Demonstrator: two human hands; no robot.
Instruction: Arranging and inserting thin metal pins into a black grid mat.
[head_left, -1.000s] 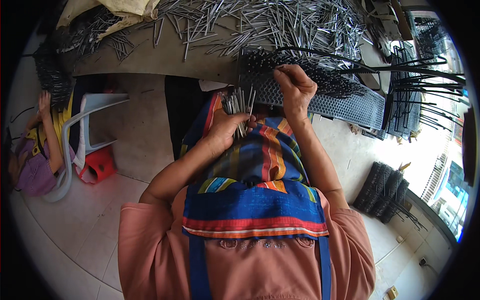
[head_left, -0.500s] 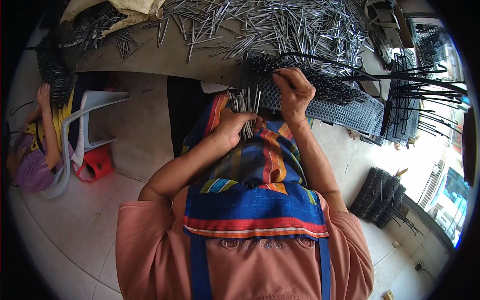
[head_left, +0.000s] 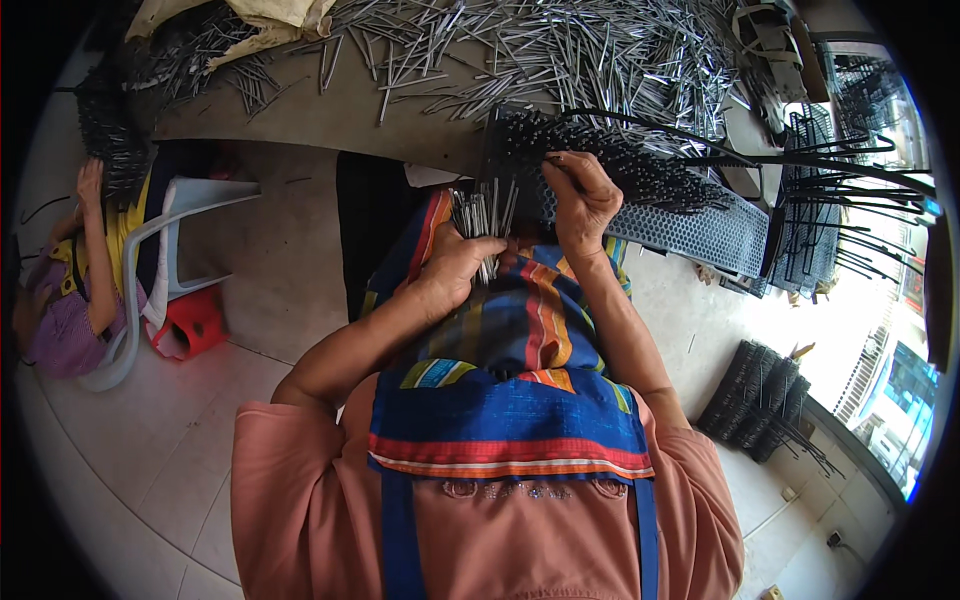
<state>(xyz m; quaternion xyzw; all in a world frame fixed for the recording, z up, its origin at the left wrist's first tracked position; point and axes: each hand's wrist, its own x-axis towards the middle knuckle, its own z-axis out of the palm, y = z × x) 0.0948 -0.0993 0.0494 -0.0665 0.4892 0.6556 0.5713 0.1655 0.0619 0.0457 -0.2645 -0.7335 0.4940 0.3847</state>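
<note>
My left hand (head_left: 452,268) is closed around a bundle of thin metal rods (head_left: 480,212), held upright above my lap, with the thumb across them. One rod leans slightly apart on the bundle's right side. Over the perforated metal rack (head_left: 705,232), my right hand (head_left: 586,200) makes a pinch with thumb and forefinger. Whatever lies between those fingertips is too small or hidden to make out. Dark rods (head_left: 650,178) stand packed in the rack's holes along its far side, while the near holes show bare.
A large heap of loose rods (head_left: 560,60) covers the worktable (head_left: 350,115). Hooked black wires (head_left: 850,215) stick out at the right. Bundled black racks (head_left: 755,400) stand on the floor. At left, another person's arm (head_left: 95,250) is beside a pale chair (head_left: 205,200).
My right hand has moved slightly down and left, still pinched. The rod bundle in my left hand has shifted a little left, and its separate rod now leans closer.
</note>
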